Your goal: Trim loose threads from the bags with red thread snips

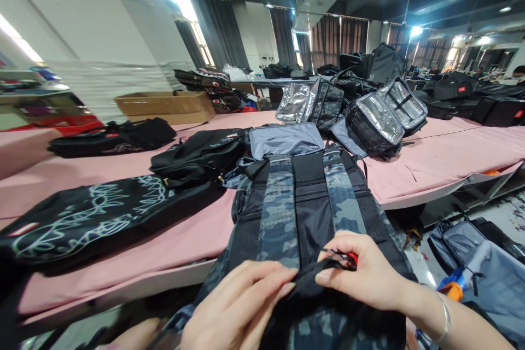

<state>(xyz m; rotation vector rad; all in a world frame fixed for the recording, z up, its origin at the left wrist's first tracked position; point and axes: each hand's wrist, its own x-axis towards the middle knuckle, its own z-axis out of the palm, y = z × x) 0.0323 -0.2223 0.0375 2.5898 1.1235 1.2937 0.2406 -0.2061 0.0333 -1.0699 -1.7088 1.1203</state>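
The backpack (309,202) lies straps (343,191) up across the worktop's (200,249) near edge, left hand (241,298) pinching its fabric (308,283), seemingly to steady it, while the right hand's (365,270) fingers clasp fabric and red tool (353,259) (snips, perhaps).

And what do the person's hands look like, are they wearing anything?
Both hands are bare, with no gloves. The right hand has a thin, shiny, silver-coloured bracelet round its wrist, and no sleeve shows on that forearm. The left hand shows no ring, but its wrist is out of sight.
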